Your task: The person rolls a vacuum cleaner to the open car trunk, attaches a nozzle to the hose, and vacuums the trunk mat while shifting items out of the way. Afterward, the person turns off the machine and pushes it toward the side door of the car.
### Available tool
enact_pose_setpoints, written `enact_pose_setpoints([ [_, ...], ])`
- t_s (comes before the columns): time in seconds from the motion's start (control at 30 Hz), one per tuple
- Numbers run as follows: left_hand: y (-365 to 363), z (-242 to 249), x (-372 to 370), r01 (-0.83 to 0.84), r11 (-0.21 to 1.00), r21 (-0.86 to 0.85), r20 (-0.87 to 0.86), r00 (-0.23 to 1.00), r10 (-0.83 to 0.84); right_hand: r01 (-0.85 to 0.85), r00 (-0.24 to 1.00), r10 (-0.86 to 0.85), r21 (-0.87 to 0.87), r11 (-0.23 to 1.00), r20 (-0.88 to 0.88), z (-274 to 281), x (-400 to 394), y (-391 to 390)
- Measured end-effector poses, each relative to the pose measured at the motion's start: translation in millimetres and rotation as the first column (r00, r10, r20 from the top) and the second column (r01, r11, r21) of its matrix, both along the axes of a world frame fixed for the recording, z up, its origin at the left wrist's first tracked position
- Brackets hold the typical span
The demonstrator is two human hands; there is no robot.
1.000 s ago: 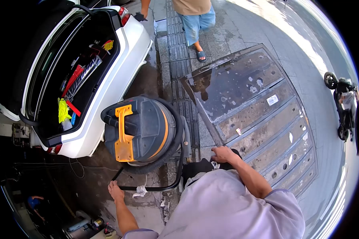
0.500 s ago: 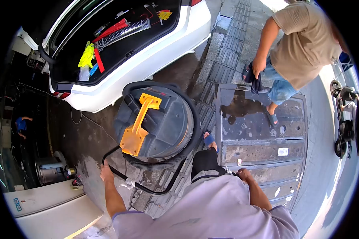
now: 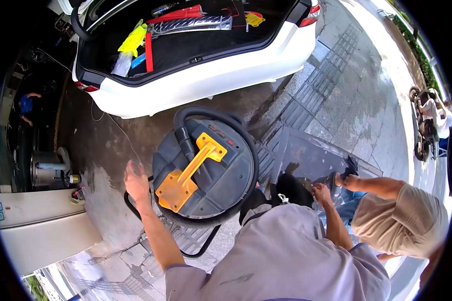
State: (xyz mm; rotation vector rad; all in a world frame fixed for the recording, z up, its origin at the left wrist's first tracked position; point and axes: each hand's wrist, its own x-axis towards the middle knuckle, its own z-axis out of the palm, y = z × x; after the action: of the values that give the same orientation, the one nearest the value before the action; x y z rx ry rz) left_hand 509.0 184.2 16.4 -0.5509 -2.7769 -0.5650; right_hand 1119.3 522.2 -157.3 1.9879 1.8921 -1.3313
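A large round vacuum cleaner point(image 3: 221, 173) with a dark grey top stands on the ground in front of me. A yellow handle point(image 3: 204, 159) is fixed across its lid, and a ribbed black hose point(image 3: 253, 160) wraps around its rim. My left hand point(image 3: 137, 183) is raised at the machine's left side, fingers apart, beside the black push bar point(image 3: 130, 204) and seemingly off it. Close to my right hip, my right hand point(image 3: 321, 193) has its fingers curled; whatever may be inside them is hidden.
A white car point(image 3: 196, 88) stands ahead, its boot open with a red umbrella point(image 3: 178, 14), a yellow vest point(image 3: 134, 39) and other items inside. Close on my right, another person point(image 3: 402, 215) holds a dark cloth. A white cabinet point(image 3: 40, 215) is at left.
My left hand has come off the push bar and opened. The view has swung round, and the vacuum cleaner appears turned slightly. The other person has come nearer my right side.
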Motion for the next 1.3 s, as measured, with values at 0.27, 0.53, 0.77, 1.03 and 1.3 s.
enact_pose_setpoints([
  [0.27, 188, -43, 41, -0.109, 0.993, 0.046, 0.474, 0.877, 0.074, -0.570, 0.821, 0.569, 0.018, 0.821, 0.039, 4, -98, 80],
  [0.53, 190, -19, 32, -0.276, 0.955, -0.105, 0.455, 0.841, 0.293, -0.744, 0.603, 0.784, -0.253, 0.618, 0.143, -66, -120, 302],
  [0.77, 271, 96, -19, -0.155, 0.941, -0.302, 0.140, 0.969, 0.204, -0.737, 0.672, 0.740, 0.125, 0.664, 0.031, -43, -256, 414],
  [1.03, 415, 228, 54, 0.464, 0.638, -0.615, 0.166, 0.867, -0.470, -0.527, -0.008, 0.862, 0.735, 0.427, -0.507, 216, -475, 344],
  [1.3, 412, 274, 129, 0.332, 0.673, -0.660, -0.240, 0.756, -0.609, -0.932, -0.061, -0.053, 0.076, -0.353, -0.997, 311, -475, 250],
])
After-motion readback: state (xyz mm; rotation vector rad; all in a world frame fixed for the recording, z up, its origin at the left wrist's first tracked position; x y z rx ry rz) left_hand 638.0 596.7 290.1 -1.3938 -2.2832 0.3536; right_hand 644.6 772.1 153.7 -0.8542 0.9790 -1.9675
